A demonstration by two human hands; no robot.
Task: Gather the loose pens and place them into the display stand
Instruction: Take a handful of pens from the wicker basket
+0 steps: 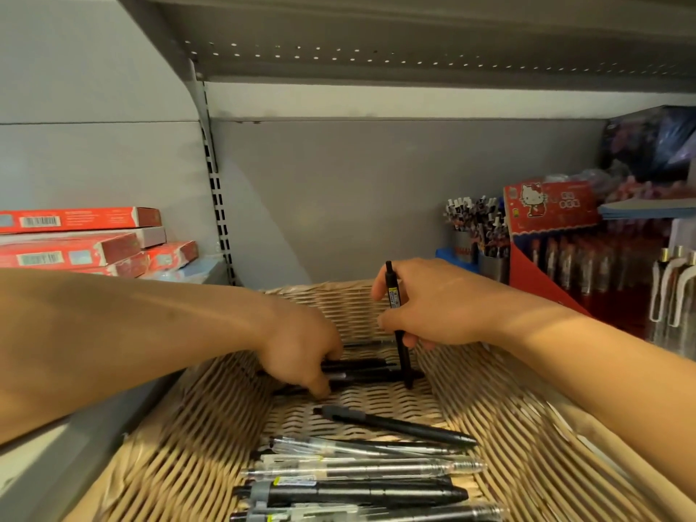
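Note:
A woven tan basket [501,420] on the shelf holds several loose pens. My right hand [440,307] grips a black pen [399,333] upright, its tip down on the basket floor. My left hand [301,348] reaches into the basket's far part, its fingers curled round a few black pens [361,371] lying flat. One black pen [395,425] lies alone in the middle. Nearer me is a row of clear and black pens [357,480]. A red display stand [553,235] with a cat picture stands at the right, its slots holding pens.
Red boxes [79,239] are stacked on the left shelf. Cups of patterned pens [474,227] stand behind the basket at the right. White-clipped pens [674,288] hang at the far right. A grey shelf [414,50] runs overhead.

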